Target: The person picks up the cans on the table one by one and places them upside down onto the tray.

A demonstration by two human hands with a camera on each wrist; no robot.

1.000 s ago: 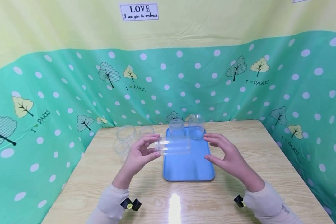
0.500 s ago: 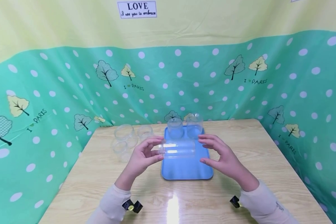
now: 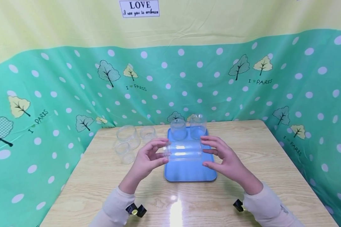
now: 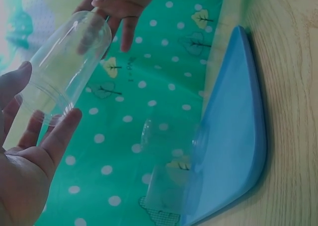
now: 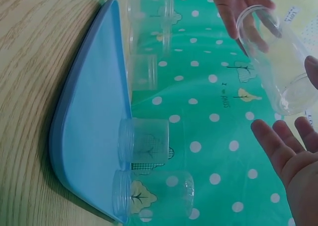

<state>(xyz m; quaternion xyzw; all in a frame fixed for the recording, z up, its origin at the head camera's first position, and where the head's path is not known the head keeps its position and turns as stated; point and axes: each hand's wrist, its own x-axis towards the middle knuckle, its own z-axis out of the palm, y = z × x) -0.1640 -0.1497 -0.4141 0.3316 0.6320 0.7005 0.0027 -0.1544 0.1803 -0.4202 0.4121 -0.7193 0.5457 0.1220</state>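
My left hand (image 3: 144, 162) grips a clear plastic jar (image 3: 184, 150) by its threaded mouth end, fingers and thumb around the neck. The jar lies sideways in the air above the blue tray (image 3: 191, 173), its closed base pointing right. Beside that base is my right hand (image 3: 225, 159), fingers spread from the thumb and reaching around the jar's end. In the right wrist view its fingertips (image 5: 261, 129) show apart from the jar's wall. Two clear jars, a shorter one (image 3: 178, 129) and a taller one (image 3: 198, 127), stand mouth down at the tray's far end.
Several more clear jars stand on the wooden table left of the tray, among them a wide jar (image 3: 128, 135), a smaller jar (image 3: 148, 134) and a narrow jar (image 3: 123, 151). A green dotted curtain (image 3: 184, 85) encloses the table (image 3: 244, 142) at the back and sides.
The left hand has moved the jar to the right and slightly down. My right hand has come a little left, so the jar's base is now at its fingertips.
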